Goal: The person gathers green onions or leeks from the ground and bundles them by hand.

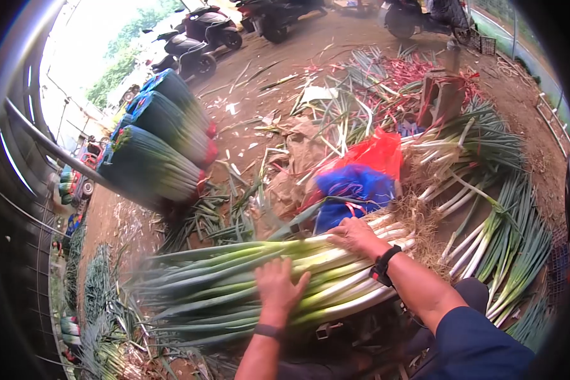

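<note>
A large bundle of long green onions (234, 291) lies across in front of me, leaves to the left, white stems and brown roots (424, 237) to the right. My left hand (278, 288) rests on the green part with its fingers spread, pressing on the stalks. My right hand (359, 239) is on the upper edge of the white stems, near the root end, its fingers bent over the stalks. The tips of those fingers are partly hidden. Just beyond it are a blue plastic bag (354, 190) and a red plastic bag (377, 154).
Wrapped bundles of green onions (161, 152) stand upright at the left. More loose green onions (506, 234) lie at the right, beside a wooden post (442, 98). Red ties (408, 71) lie farther back. Scooters (193, 47) are parked behind. A metal rail (47, 142) runs along the left.
</note>
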### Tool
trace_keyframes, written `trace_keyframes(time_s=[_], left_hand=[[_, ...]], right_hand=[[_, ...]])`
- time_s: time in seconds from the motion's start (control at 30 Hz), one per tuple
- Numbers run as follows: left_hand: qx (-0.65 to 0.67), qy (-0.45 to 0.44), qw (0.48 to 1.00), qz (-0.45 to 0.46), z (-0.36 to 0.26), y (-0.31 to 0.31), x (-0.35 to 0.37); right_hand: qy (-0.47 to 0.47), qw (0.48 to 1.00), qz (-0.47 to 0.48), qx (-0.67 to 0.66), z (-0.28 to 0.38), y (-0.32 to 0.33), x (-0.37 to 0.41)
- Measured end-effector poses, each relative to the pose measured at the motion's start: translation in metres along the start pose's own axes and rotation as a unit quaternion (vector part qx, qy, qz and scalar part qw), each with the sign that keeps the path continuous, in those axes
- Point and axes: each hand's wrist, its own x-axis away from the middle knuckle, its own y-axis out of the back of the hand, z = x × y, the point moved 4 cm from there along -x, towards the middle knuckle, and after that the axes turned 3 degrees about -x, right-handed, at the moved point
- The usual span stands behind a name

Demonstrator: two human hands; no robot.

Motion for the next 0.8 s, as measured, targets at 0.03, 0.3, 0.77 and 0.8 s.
trace_keyframes(time_s=[0.03, 0.3, 0.77, 0.8], left_hand=[[0.002, -0.012, 1.0, -0.014, 0.0, 0.001, 0.002], [0.015, -0.042, 0.999, 0.005, 0.017, 0.02, -0.03], [0.034, 0.091, 0.956, 0.276, 0.06, -0.036, -0.059], [0.04, 0.086, 0.966, 0.24, 0.066, -0.043, -0.054]], right_hand=[[-0.017, 1.0, -0.003, 0.0, 0.001, -0.001, 0.001], [-0.076, 0.997, 0.002, 0.007, 0.0, -0.008, 0.006], [-0.135, 0.985, 0.096, 0.043, -0.027, -0.02, -0.016], [-0.145, 0.984, 0.103, 0.01, -0.016, -0.013, -0.013]])
